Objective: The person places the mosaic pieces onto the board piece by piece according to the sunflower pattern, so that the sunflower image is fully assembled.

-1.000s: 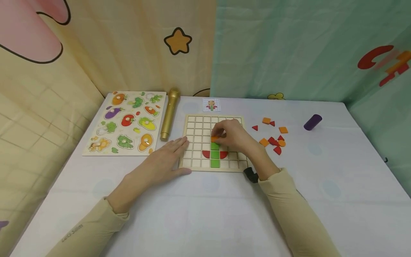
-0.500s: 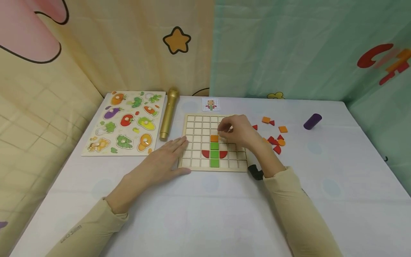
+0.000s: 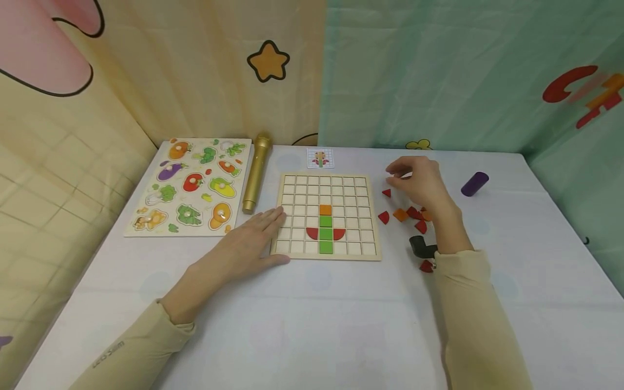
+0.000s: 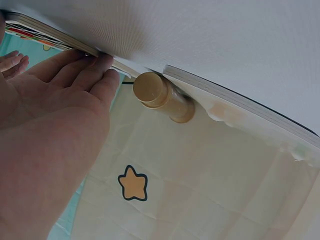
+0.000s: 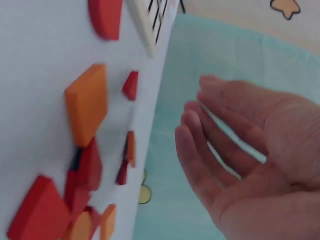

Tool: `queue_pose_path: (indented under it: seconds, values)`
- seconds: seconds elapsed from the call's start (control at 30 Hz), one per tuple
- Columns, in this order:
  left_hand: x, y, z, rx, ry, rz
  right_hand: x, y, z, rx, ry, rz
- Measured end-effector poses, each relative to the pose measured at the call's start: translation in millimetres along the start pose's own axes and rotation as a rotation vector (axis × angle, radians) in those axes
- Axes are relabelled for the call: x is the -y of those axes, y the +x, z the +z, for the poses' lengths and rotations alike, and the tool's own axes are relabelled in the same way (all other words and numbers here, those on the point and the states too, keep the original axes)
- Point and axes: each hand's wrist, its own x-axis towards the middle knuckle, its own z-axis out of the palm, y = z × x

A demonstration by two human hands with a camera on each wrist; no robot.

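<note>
My left hand (image 3: 241,244) lies with straight fingers along the left edge of the wooden grid board (image 3: 277,238), fingertips touching its frame. On the board an orange square (image 3: 325,209) tops a column of green squares (image 3: 325,234), with a red quarter-circle (image 3: 312,233) on the left and another red quarter-circle (image 3: 338,234) on the right. Above the loose pieces to the right hovers my right hand (image 3: 421,181). In the right wrist view its fingers are loosely bent, apart from the thumb, and hold nothing. An orange square (image 5: 89,102) and red pieces lie below; the hand hides some from the head view.
A small pattern card (image 3: 320,158) lies behind the board. To the left are a gold microphone (image 3: 257,173) and a vegetable puzzle board (image 3: 189,187). A purple cylinder (image 3: 475,184) lies at the far right. A red piece (image 3: 426,266) sits near my right sleeve.
My right hand has released the orange square in the cell above the green column, then moved right, off the board, over the loose pieces. The left hand has stayed put.
</note>
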Motion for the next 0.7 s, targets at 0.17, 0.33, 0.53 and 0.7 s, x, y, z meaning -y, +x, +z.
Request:
queue_pose_path:
  seconds: [0.17,0.33,0.53,0.7]
  values:
    - [0.1,-0.5,-0.2,-0.013,0.006,0.008,-21,-1.8,-2,-0.104,0.004,0.144]
    - [0.0,-0.5,0.1,-0.016,0.007,0.013,-34,-1.6,1,-0.091,0.012,0.231]
    - [0.5,-0.3,0.5,-0.013,0.004,0.011,-41,0.4,4,-0.065,0.009,0.262]
    - [0.3,-0.4,0.4,-0.006,-0.002,0.005,-43,0.3,6,-0.074,0.003,0.252]
